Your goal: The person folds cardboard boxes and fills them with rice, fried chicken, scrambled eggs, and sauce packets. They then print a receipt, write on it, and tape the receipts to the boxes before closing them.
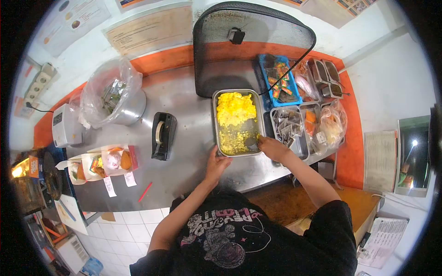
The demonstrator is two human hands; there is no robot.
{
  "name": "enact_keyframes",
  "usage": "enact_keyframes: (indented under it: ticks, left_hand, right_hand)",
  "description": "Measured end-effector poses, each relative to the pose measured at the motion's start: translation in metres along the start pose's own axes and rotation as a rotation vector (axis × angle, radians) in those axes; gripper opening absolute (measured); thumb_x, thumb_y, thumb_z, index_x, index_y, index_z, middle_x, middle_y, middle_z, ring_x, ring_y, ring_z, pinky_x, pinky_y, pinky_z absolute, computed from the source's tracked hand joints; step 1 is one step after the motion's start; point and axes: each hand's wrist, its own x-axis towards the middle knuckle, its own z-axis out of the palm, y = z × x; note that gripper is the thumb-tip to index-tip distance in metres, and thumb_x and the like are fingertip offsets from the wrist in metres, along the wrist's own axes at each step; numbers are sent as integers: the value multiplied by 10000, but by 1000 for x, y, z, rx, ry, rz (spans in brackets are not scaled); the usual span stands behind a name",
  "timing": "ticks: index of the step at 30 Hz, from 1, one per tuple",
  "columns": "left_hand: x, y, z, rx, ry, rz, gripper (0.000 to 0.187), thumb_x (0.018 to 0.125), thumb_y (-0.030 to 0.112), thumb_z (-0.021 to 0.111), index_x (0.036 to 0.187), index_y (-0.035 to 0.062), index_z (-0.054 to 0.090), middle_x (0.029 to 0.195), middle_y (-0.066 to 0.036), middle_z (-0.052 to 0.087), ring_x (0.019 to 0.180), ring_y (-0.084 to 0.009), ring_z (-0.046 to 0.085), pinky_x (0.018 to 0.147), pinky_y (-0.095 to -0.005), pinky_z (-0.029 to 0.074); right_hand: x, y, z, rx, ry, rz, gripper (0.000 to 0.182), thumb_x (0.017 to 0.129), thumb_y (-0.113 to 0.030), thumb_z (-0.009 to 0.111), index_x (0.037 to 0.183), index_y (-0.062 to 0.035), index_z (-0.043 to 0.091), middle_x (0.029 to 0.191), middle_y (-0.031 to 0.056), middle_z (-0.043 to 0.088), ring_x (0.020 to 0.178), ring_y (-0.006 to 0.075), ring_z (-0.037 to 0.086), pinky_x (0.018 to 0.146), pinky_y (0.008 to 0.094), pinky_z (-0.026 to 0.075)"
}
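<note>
A rectangular metal tray [261, 117] of yellow scrambled egg [235, 109] rests on the steel counter in front of me. The egg is heaped at the far end, with loose crumbs spread over the near end. At the near left corner, my left hand [215, 166] grips the tray's edge. My right hand [272, 149] is closed at the near right corner around a spoon [251, 141], its round bowl down among the crumbs; the handle is mostly hidden by my fingers.
A mesh food cover [253, 27] stands tilted behind the tray. To the right are a blue basket [294, 101] of sachets and several metal containers. Leftward are a tape dispenser [164, 135], filled food boxes [103, 163], a red pen-like stick [145, 192] and a bag-lined pot [133, 108].
</note>
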Motion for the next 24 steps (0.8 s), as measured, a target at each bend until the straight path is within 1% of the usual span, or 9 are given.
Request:
enact_keyframes:
  ticks: [2, 6, 8, 13, 15, 19, 21, 22, 24]
  left_hand:
    - [-1, 1, 3, 55, 11, 20, 978, 901, 10, 759, 1687, 25, 178, 1075, -130, 721, 976, -165, 706, 873, -303, 574]
    - [-3, -3, 10, 64, 6, 97, 944, 911, -2, 775, 1680, 23, 228, 1057, -116, 716, 935, -154, 699, 810, -287, 576]
    - [-1, -4, 10, 71, -2, 97, 948, 916, -4, 775, 1683, 24, 219, 1048, -110, 714, 928, -150, 696, 804, -287, 574]
    - [4, -11, 6, 57, -5, 85, 962, 921, -7, 772, 1694, 36, 202, 1023, -96, 707, 904, -137, 681, 782, -282, 563]
    - [10, -20, 2, 172, -14, 84, 906, 965, -15, 699, 1704, 134, 197, 1134, -106, 716, 1093, -235, 733, 919, -356, 610]
    - [17, -19, 5, 30, 35, 9, 822, 995, 19, 689, 1659, 57, 207, 1057, -127, 699, 999, -213, 745, 879, -342, 621]
    - [26, -22, 2, 44, 34, 5, 533, 1068, 27, 570, 1513, 55, 278, 1076, -159, 686, 1008, -299, 779, 870, -409, 657]
    - [29, -24, 1, 45, 28, 2, 533, 1068, 27, 570, 1513, 55, 278, 1076, -159, 686, 1008, -299, 779, 870, -409, 657]
    - [37, -27, -1, 69, 45, 8, 305, 1104, 20, 481, 1352, 80, 315, 1078, -193, 675, 953, -346, 793, 795, -430, 678]
  right_hand:
    - [1, -2, -8, 81, 59, 36, 214, 889, -15, 558, 949, 64, 748, 1139, 276, 685, 1085, 442, 706, 950, 506, 588]
    - [2, 6, -31, 130, 78, -59, 204, 893, -4, 557, 953, 69, 738, 1158, 287, 673, 1044, 464, 713, 925, 517, 593]
    - [3, 14, -27, 249, -60, -19, 257, 905, 27, 563, 1050, -3, 773, 1200, 233, 619, 1149, 413, 657, 1012, 478, 547]
    - [0, 18, -31, 347, -56, 24, 323, 880, 64, 577, 1104, -31, 789, 1181, 225, 621, 1182, 401, 633, 1018, 469, 535]
    - [-4, 19, -36, 362, -43, 0, 336, 879, 65, 580, 1120, -35, 792, 1177, 223, 620, 1191, 397, 626, 1020, 465, 532]
    - [-16, 10, -32, 338, -57, 41, 321, 883, 56, 590, 1131, -22, 780, 1159, 210, 611, 1157, 391, 646, 981, 469, 550]
    - [-20, 9, -27, 290, -57, 36, 314, 889, 46, 590, 1134, -18, 775, 1159, 207, 606, 1140, 391, 655, 968, 468, 559]
    - [-20, 9, -25, 210, -40, 29, 281, 899, 26, 573, 1105, -8, 761, 1191, 224, 620, 1145, 406, 669, 978, 477, 569]
    - [-14, 13, -16, 93, 36, -8, 211, 913, -18, 568, 1027, 9, 744, 1218, 241, 639, 1132, 432, 694, 955, 489, 594]
